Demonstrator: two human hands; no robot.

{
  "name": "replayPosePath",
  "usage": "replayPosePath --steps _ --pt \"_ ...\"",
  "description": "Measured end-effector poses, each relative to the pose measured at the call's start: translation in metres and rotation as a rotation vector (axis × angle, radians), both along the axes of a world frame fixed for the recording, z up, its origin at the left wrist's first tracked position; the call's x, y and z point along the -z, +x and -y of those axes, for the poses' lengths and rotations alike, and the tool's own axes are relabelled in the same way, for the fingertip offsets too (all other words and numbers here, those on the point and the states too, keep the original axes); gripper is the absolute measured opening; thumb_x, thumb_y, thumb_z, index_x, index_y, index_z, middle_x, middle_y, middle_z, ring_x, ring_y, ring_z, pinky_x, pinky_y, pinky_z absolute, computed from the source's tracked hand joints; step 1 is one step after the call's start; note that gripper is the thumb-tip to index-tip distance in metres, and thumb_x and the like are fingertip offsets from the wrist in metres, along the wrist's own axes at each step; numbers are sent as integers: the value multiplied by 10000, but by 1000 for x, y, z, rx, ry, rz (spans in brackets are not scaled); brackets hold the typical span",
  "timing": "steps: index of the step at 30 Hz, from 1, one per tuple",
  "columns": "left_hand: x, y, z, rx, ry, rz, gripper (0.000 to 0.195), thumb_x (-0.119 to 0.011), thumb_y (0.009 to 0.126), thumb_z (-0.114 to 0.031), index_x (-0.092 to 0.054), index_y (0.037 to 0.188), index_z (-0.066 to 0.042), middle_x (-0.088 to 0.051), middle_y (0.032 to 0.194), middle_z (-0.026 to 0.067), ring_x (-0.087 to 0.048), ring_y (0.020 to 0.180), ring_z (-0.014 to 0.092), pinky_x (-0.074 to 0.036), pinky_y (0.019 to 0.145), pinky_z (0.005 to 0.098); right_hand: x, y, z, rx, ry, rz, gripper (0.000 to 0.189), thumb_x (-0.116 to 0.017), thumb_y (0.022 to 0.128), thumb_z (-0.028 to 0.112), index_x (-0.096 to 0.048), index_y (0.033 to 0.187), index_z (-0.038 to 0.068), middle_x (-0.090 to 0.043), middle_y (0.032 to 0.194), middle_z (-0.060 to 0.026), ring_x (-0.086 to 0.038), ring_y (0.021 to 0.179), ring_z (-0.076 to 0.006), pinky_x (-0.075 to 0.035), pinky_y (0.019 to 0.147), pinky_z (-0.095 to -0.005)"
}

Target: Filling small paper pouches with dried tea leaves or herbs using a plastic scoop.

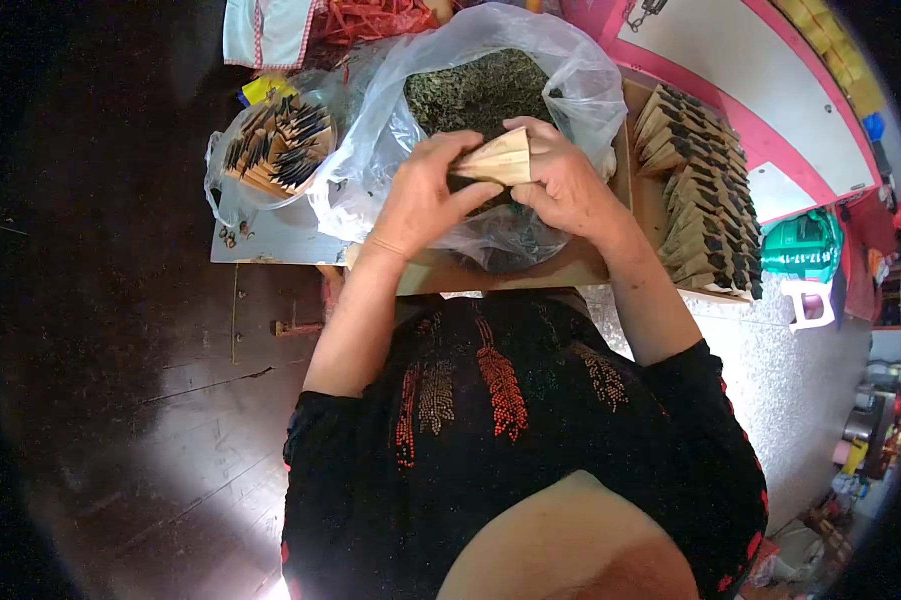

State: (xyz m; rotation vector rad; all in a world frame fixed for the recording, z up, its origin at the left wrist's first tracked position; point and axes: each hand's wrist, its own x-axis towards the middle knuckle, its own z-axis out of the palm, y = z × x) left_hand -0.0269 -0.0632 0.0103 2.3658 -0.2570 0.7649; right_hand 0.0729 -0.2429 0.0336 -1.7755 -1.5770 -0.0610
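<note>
A small pleated tan paper packet (499, 159) is held between my two hands above an open clear plastic bag (360, 142). My left hand (429, 187) grips its narrower end, thumb below and fingers above. The wider end lies against the fingers of my right hand (567, 180), whose thumb sits just under it. Dried, shredded green-brown leaf material (480, 86) fills the bag beneath the hands. Whether the packet has anything inside cannot be seen.
On the left stands a round plastic-lined container (278, 196) of folded paper packets (274, 146) with dark ends. Rows of similar packets (702, 202) fill the right side of a cardboard tray (645, 202). A pink-and-white panel (750, 90) and a green bag (803, 247) lie beyond.
</note>
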Motion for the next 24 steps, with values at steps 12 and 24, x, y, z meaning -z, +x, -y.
replayPosePath --steps 12,24 --pt "-1 14 -30 704 -988 -825 590 -765 719 -52 -511 1250 -11 -596 1132 28 -540 1036 115 -435 929 283 -32 -7 2 -56 -152 343 294 -649 636 31 -678 927 58 -647 956 -78 -545 1082 -290 -434 896 -405" --pt "26 15 -33 517 -997 -506 511 -734 713 64 -556 1185 -13 -613 1065 23 -579 939 100 -508 795 242 -30 13 8 -37 80 -64 292 -588 630 -44 -661 908 6 -651 1061 -102 -600 988 -286 -460 867 -349"
